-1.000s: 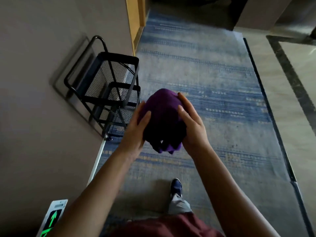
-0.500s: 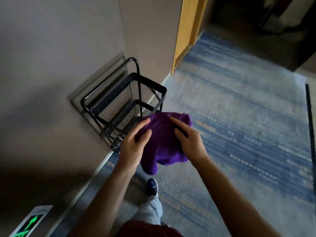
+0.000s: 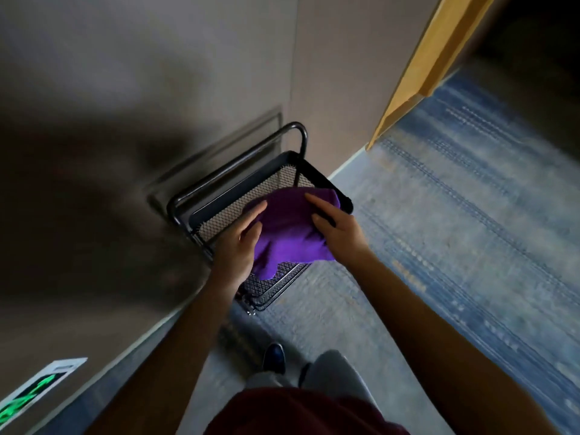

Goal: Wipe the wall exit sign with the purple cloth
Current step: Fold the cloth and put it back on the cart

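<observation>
The purple cloth [image 3: 290, 233] is spread between both hands, held over a black mesh cart. My left hand [image 3: 240, 243] grips its left edge, thumb on top. My right hand [image 3: 334, 232] grips its right edge, fingers laid over the cloth. The cloth's lower corner hangs down loose. The exit sign [image 3: 34, 390], a white-framed panel with a glowing green arrow, sits low on the wall at the bottom left, well away from both hands.
A black mesh cart [image 3: 226, 196] with a tubular handle stands against the grey wall [image 3: 125, 89]. A wooden door frame [image 3: 423, 67] rises at the upper right. Blue patterned carpet [image 3: 470, 230] covers the floor. My shoe [image 3: 274, 356] and trouser legs show below.
The view has swung left toward the wall and the cart. The cloth went from a bunched ball to spread out between my hands, now over the cart's top basket.
</observation>
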